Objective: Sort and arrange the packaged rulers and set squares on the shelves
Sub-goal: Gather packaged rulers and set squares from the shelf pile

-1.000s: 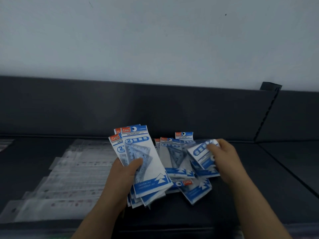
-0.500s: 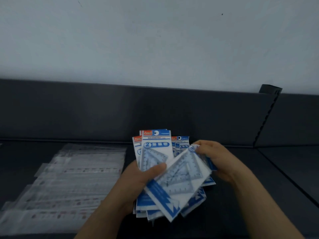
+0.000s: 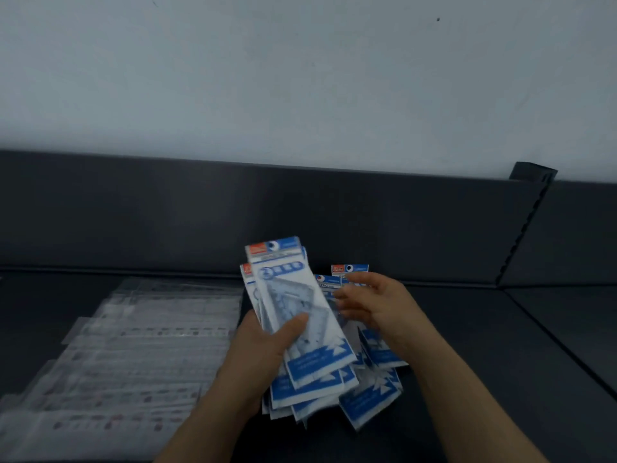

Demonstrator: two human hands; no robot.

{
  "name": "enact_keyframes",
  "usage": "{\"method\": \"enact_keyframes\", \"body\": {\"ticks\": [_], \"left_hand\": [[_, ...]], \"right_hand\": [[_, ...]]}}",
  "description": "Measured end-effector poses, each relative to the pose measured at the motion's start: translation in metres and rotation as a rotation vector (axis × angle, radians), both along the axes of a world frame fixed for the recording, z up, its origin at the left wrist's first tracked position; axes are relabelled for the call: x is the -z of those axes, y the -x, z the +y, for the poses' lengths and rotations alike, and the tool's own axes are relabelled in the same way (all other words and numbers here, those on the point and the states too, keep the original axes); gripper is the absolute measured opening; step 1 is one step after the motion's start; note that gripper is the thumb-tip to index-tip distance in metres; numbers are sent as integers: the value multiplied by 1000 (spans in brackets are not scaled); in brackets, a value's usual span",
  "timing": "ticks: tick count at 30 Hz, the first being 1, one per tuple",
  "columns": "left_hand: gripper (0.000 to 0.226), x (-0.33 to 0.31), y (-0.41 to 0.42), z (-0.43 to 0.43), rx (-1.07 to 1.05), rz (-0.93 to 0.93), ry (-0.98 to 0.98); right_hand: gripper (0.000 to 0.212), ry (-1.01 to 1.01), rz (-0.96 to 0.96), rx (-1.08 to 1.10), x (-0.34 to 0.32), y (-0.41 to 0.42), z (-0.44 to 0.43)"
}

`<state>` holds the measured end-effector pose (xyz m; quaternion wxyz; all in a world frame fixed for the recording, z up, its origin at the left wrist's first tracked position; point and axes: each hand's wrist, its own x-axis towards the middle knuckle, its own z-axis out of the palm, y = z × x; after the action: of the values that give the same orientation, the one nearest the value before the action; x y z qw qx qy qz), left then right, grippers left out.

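Hands apart: L hand (image 3: 263,349) clamps set-square pkg stack (image 3: 290,312) just above shelf (image 3: 500,329), R hand (image 3: 374,305) slack & looks empty over loose pkgs (image 3: 370,401) lying right of ruler pkgs (image 3: 133,345); step = gathering, next prob needs R pinching one pkg, aligning it onto stack.

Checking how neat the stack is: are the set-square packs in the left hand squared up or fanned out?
Fanned out. The packs the left hand grips show staggered corners at top and bottom.
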<state>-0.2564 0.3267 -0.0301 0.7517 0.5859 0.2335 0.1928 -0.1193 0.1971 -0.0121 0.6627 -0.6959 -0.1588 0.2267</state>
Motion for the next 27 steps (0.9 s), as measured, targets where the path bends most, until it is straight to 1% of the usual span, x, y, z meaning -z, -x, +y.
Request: {"method": "enact_keyframes", "body": {"ticks": [2,3,4,7,8,9,10,13,15,17,20,22,24,26,27], "left_hand": [[16,1,1,9,-89,8,-25],[12,1,3,15,-121,12,-37],[10,1,5,21,-144,18,-42],[15,3,8,34,-166,41,-23],[17,4,8,36,-165,48,-18],[18,5,8,37,-159,52,-16],[18,6,9,37,-150,51,-14],[17,7,8,36,-124,44,-3],[20,6,9,36,-114,50,-16],[22,6,10,37,-105,52,-32],[19,5,12,37,-97,45,-18],[20,3,13,35,-88,44,3],[17,1,13,31,-63,28,45],[12,-2,13,26,-24,3,89],[13,-4,13,22,1,-14,110]], "right_hand": [[30,373,-308,88,8,-4,0],[29,550,-443,86,12,-3,1],[34,686,-520,71,16,-1,2],[60,906,-603,68,28,10,14],[70,943,-623,84,29,11,18],[73,945,-619,94,29,12,21],[70,919,-593,95,27,12,22],[49,861,-495,62,21,12,23],[44,830,-482,76,20,8,21],[43,737,-438,102,20,3,18],[53,483,-331,138,15,0,10],[49,277,-275,165,8,4,4],[44,92,-204,158,1,12,0],[39,-17,-160,82,-5,24,-1],[37,-37,-158,36,-5,30,0]]}}
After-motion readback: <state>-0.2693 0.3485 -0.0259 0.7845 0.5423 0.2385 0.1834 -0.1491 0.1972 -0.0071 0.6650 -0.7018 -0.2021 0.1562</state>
